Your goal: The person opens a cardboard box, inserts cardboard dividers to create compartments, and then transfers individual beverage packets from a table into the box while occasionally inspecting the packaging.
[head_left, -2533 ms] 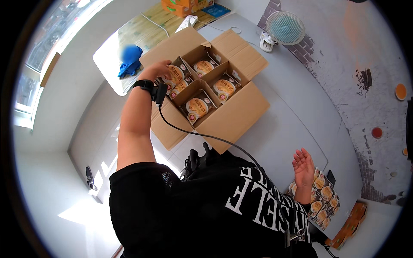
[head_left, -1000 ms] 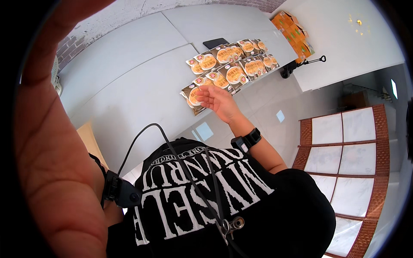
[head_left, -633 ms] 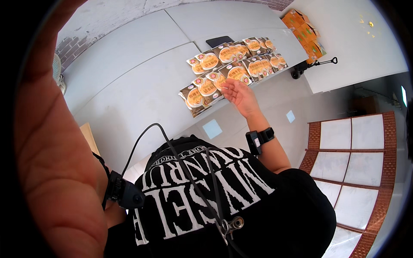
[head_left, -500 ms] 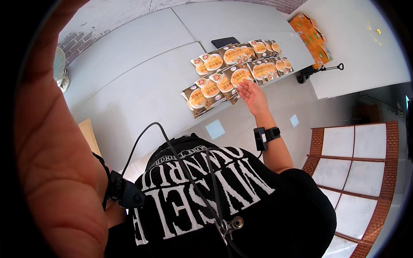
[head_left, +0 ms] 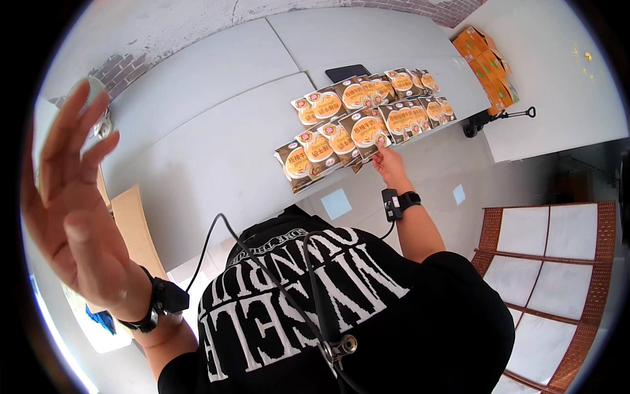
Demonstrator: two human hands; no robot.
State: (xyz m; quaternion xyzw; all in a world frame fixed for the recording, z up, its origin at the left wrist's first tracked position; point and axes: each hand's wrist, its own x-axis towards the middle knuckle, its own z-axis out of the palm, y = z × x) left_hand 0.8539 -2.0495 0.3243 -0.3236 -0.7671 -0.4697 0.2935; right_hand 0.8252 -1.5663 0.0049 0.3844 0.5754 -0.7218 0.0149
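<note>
Two rows of brown-and-orange food packets lie overlapping along the near edge of a grey table. At the lower right corner of one front-row packet (head_left: 369, 133), my right hand (head_left: 392, 166) is closed, with fingertips pinching its edge. Other front-row packets lie left of it, among them the leftmost packet (head_left: 297, 159). Behind sits the back row, with a packet (head_left: 326, 104) at its left. My left hand (head_left: 82, 217) is raised at the far left, away from the packets, fingers spread and holding nothing. A black band with a small device circles each wrist.
A dark flat object (head_left: 348, 73) lies behind the packets on the grey table (head_left: 216, 125). Orange cartons (head_left: 487, 69) are stacked beyond its right end, near a black trolley (head_left: 482, 121). An open cardboard box (head_left: 136, 226) stands at left, a folding screen (head_left: 545, 276) at right.
My left hand has dropped back from close to the camera and now shows whole, open. My right hand has gone from loosely open over the packet to gripping its near corner.
</note>
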